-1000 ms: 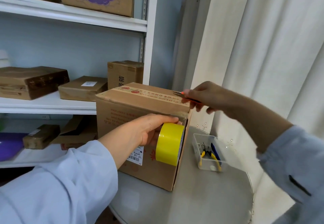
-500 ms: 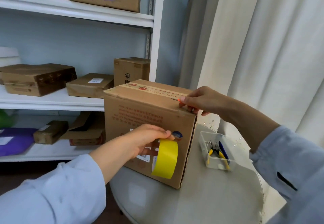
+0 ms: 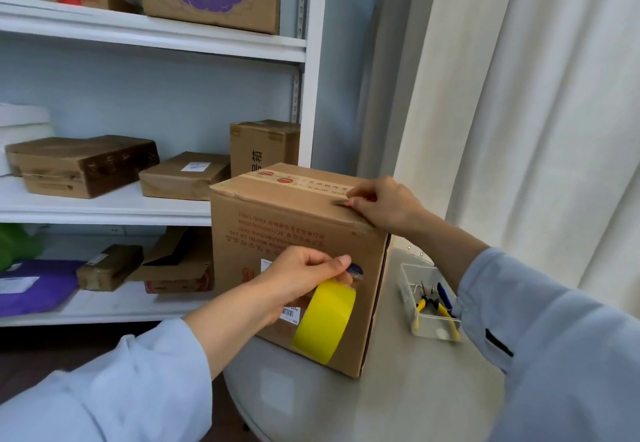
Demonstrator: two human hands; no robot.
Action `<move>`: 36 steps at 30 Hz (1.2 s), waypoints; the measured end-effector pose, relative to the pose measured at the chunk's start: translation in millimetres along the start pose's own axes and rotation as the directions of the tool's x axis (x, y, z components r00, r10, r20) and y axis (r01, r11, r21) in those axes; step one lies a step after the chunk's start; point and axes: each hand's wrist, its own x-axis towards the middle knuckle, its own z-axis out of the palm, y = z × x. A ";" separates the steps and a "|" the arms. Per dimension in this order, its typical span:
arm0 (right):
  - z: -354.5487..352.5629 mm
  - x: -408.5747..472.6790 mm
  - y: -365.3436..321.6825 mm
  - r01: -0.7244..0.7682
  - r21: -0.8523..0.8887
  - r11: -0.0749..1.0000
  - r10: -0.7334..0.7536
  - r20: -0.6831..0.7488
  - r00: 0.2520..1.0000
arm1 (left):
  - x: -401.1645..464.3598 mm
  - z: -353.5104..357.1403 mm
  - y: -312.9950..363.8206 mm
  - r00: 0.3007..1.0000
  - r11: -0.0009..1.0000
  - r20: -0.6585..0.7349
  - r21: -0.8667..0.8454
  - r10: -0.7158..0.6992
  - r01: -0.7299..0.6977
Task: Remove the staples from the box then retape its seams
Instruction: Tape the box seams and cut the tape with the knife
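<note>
1. Head view, the task's thing: a brown cardboard box [image 3: 298, 268] stands upright on a round pale surface [image 3: 398, 393], close to its far left edge and just in front of a white shelf unit [image 3: 152, 209]. Printed tape runs across the box top, and red lettering and a white barcode label show on the face turned toward the camera.
2. Head view, left hand: the left hand [image 3: 298, 279] is in front of that near face, its fingers [image 3: 341, 261] curled and pinching the top of a roll of yellow tape [image 3: 325, 320]. The roll hangs on edge against the box face, its lower rim near the bottom of the box.
3. Head view, right hand: the right hand [image 3: 384, 206] rests on the near right top edge of the box. Its fingers are curled round a small cutter [image 3: 341, 202] with a grey blade and a reddish body, the tip lying on the top edge where the printed tape ends. Most of the tool is hidden by the hand.
4. Head view, to the right of the box: a clear plastic tray [image 3: 415, 327] sits on the surface, apart from the box, holding yellow-handled pliers [image 3: 424, 305] and a blue-handled tool [image 3: 445, 296]. The right sleeve covers part of the tray.
5. Head view, background: the shelves carry several other cardboard parcels [image 3: 83, 164], one with a purple emblem on the top shelf, and a purple bag [image 3: 34, 286] on the lowest one. A white curtain [image 3: 536, 112] hangs at the right.
</note>
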 end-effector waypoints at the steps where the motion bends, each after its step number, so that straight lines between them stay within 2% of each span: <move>1: 1.2 -1.5 1.0 0.006 0.010 1.000 -0.006 0.035 0.999 | -0.3 2.3 0.5 1.000 1.000 0.002 -0.008 0.004 -0.004; 2: 1.4 -4.5 2.0 0.017 0.040 0.999 -0.018 0.022 1.000 | -1.1 5.2 0.9 1.000 1.000 0.004 -0.013 0.005 -0.005; 3: 0.7 -9.4 2.7 0.040 0.081 0.996 -0.035 -0.058 0.998 | -1.8 7.5 0.9 1.000 1.000 0.008 -0.021 0.003 -0.003; 4: -0.8 -16.2 3.5 0.091 0.123 0.988 -0.065 -0.198 0.978 | -2.8 9.7 1.2 1.000 1.000 0.010 -0.028 -0.003 0.003; 6: -3.4 -32.9 7.1 0.199 0.181 0.963 -0.101 -0.442 0.891 | -5.4 14.3 1.1 1.000 0.999 0.004 -0.038 -0.018 0.018; 7: -4.5 -40.0 8.0 0.227 0.210 0.951 -0.101 -0.485 0.869 | -5.0 15.3 1.5 1.000 0.999 -0.007 -0.043 -0.024 0.024; 12: -5.8 -68.6 19.4 0.189 0.220 0.957 -0.101 -0.359 0.928 | -7.0 29.9 2.5 0.996 0.989 -0.013 -0.123 -0.087 0.085; 17: -14.9 -80.3 26.7 0.182 0.184 0.966 -0.100 -0.382 0.919 | -6.6 41.6 3.2 0.998 0.990 -0.004 -0.129 -0.058 0.057; 18: -16.8 -81.0 26.3 0.170 0.195 0.966 -0.102 -0.315 0.943 | -5.5 42.3 2.3 0.999 0.993 -0.008 -0.117 -0.032 0.030; 20: -19.2 -83.2 24.9 0.084 0.170 0.982 -0.078 -0.044 0.996 | -5.7 43.7 3.1 1.000 0.995 -0.011 -0.096 0.013 -0.014; 22: -17.9 -85.8 26.3 0.004 0.138 0.990 -0.033 0.214 0.976 | -5.3 44.3 3.2 0.999 0.997 -0.014 -0.070 0.030 -0.031; 23: -17.4 -87.3 28.4 -0.030 0.178 0.984 -0.020 0.270 0.963 | -4.9 45.0 3.0 0.999 0.998 -0.014 -0.050 0.031 -0.031; 25: -16.3 -90.8 31.9 -0.067 0.285 0.956 -0.012 0.268 0.963 | -3.7 46.3 0.1 1.000 0.999 -0.015 -0.042 0.018 -0.018; 27: -14.5 -92.9 35.3 -0.060 0.295 0.953 -0.010 0.230 0.973 | -3.6 47.8 -3.2 1.000 0.998 -0.008 -0.062 -0.005 0.004; 30: -9.5 -94.1 38.4 -0.015 0.178 0.984 -0.009 0.137 0.991 | -3.8 52.5 -3.5 1.000 0.997 0.009 -0.069 -0.024 0.025; 32: -7.3 -94.5 39.5 0.034 0.036 0.999 -0.036 0.066 0.997 | -2.5 56.6 0.3 0.999 0.996 0.016 -0.079 -0.050 0.051; 34: -6.0 -95.0 39.3 0.073 -0.112 0.991 -0.069 0.042 0.997 | 0.7 59.9 2.4 0.994 0.989 0.029 -0.100 -0.104 0.107; 36: -5.3 -95.8 40.8 0.082 -0.158 0.984 -0.074 0.059 0.995 | 3.3 61.7 2.4 0.986 0.980 0.063 -0.111 -0.157 0.163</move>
